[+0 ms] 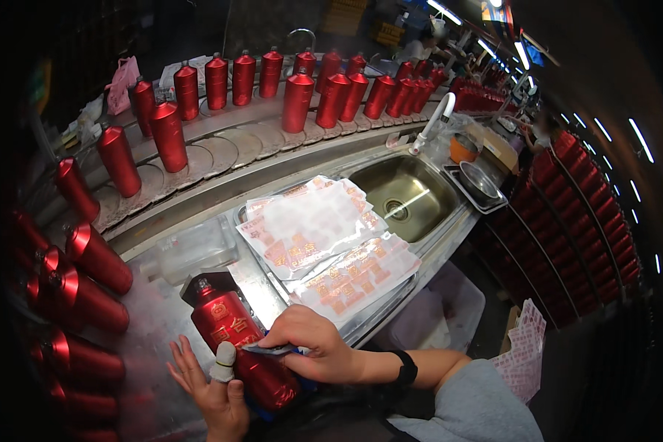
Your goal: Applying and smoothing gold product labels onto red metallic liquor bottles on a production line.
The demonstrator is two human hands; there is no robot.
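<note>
A red metallic bottle (232, 320) with gold markings lies tilted in front of me, its neck pointing away, on a dark holder with some blue beside it. My right hand (317, 346), closed, pinches a thin, flat grey scraper (269, 349) against the bottle's face. Beside the bottle's lower left side is my left hand (217, 401), its fingers spread and nothing in it. One of its fingers wears a white wrap (224, 361). Beyond my right hand, printed transfer sheets (313, 228) in white, pink and gold lie piled on a metal tray (267, 283).
Several red bottles (298, 103) stand on a curved conveyor of round plates (236, 144) at the back. More bottles (88, 298) crowd the left. A sink (387, 177) with a white faucet (438, 121) lies beyond the sheets. Stacked red bottles (574, 236) fill the right side.
</note>
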